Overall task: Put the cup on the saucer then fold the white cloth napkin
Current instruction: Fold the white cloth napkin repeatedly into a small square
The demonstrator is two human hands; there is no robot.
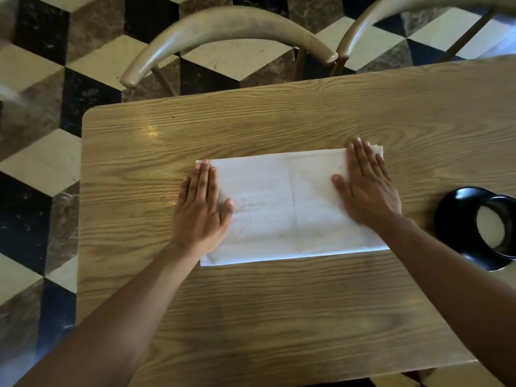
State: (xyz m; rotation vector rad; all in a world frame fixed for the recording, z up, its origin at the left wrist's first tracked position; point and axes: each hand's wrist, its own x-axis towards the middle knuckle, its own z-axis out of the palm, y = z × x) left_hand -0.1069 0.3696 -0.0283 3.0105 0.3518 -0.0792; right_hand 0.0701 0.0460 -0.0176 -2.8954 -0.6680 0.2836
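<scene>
The white cloth napkin (284, 208) lies folded into a wide rectangle in the middle of the wooden table (265, 317). My left hand (201, 208) presses flat on its left end, fingers straight and together. My right hand (365, 185) lies flat on its right end, palm down. Neither hand holds anything. At the right edge of the view a black cup (495, 227) with a pale inside stands on a black saucer (458, 208); both are partly cut off by the frame.
Two curved wooden chair backs (223, 26) stand beyond the far table edge. A chequered black, cream and brown floor (36, 163) shows to the left and behind.
</scene>
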